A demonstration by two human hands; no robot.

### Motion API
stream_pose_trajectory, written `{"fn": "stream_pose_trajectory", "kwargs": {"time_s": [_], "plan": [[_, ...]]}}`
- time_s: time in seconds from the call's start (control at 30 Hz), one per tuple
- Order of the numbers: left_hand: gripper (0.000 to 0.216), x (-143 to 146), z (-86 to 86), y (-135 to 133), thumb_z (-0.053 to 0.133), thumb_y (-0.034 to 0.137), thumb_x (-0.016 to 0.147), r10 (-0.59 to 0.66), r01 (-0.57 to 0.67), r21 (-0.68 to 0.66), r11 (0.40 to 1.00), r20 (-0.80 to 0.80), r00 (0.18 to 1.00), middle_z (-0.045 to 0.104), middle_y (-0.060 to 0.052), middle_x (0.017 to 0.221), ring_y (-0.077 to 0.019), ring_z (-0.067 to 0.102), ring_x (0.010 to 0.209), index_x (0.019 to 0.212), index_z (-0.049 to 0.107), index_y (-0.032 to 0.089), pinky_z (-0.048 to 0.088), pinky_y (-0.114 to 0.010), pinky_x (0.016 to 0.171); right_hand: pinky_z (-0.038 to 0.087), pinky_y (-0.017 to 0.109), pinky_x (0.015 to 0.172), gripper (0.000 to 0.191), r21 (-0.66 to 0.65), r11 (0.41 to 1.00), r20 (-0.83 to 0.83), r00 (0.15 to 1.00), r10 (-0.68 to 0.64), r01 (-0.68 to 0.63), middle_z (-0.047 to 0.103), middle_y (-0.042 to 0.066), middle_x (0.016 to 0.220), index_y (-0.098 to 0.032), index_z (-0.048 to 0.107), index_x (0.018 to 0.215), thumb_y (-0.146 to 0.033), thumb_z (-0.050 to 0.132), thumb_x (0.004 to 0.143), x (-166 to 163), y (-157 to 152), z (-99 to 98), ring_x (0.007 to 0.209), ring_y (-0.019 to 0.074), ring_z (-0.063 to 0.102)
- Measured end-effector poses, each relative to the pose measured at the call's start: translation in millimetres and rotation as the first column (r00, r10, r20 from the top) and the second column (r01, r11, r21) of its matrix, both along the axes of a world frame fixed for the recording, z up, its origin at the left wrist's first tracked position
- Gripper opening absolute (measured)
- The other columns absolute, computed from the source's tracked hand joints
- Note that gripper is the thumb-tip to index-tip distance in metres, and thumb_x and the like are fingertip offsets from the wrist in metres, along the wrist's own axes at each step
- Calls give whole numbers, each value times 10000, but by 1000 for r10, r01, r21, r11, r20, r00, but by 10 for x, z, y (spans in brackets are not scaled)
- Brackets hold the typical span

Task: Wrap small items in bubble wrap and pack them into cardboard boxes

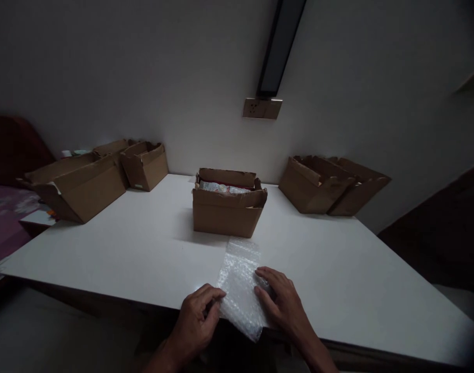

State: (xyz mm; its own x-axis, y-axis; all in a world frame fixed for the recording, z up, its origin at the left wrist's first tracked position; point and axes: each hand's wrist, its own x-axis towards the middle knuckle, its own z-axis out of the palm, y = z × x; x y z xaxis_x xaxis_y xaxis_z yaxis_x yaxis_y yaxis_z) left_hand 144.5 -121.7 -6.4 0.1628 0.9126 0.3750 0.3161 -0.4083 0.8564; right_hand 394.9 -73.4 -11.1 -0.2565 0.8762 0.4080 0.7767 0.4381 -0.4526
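A clear bubble wrap sheet (239, 282) lies on the white table (139, 248), its lower end hanging past the front edge. At its left side is my left hand (196, 318), fingers curled, with thumb and index finger closed on the wrap's edge. On the right side, my right hand (281, 300) touches the wrap with its fingertips, thumb and index finger apart. Just beyond the wrap's far end stands an open cardboard box (225, 215). Inside that box, shiny plastic packets (223, 188) show above the front wall; what they contain is hidden.
More open cardboard boxes stand at the back left (99, 189) and back right (309, 189) of the table. A socket plate (262, 109) and a dark screen (281, 49) are on the wall. Purple bedding (5, 217) lies beyond the left side.
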Motion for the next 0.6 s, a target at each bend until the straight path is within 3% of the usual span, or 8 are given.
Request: {"fn": "stream_pose_trajectory", "kwargs": {"time_s": [0.27,0.47,0.6], "plan": [[205,-7,13,5,499,124,872,37,-38,-27,999,-52,998,686,-41,823,-151,641,741,961,677,176,479,-241,672,479,442,850,205,-40,999,14,1000,6,-5,745,77,975,-232,708,971,-335,547,896,-89,39,88,957,267,658],[198,-26,5,-46,505,146,883,27,-29,-16,999,-67,997,683,-39,812,-147,632,726,975,677,182,473,-240,661,455,426,853,201,148,989,12,1000,21,-22,737,74,975,-243,684,1025,-301,514,934,-162,81,210,968,258,646],[226,-36,35,-80,505,120,869,24,-25,-11,1000,-107,994,680,-39,828,-149,635,732,1008,670,189,481,-240,663,451,424,857,194,91,993,90,993,71,-79,721,76,985,-233,686,1010,-247,513,922,-296,215,221,977,258,626]]}}
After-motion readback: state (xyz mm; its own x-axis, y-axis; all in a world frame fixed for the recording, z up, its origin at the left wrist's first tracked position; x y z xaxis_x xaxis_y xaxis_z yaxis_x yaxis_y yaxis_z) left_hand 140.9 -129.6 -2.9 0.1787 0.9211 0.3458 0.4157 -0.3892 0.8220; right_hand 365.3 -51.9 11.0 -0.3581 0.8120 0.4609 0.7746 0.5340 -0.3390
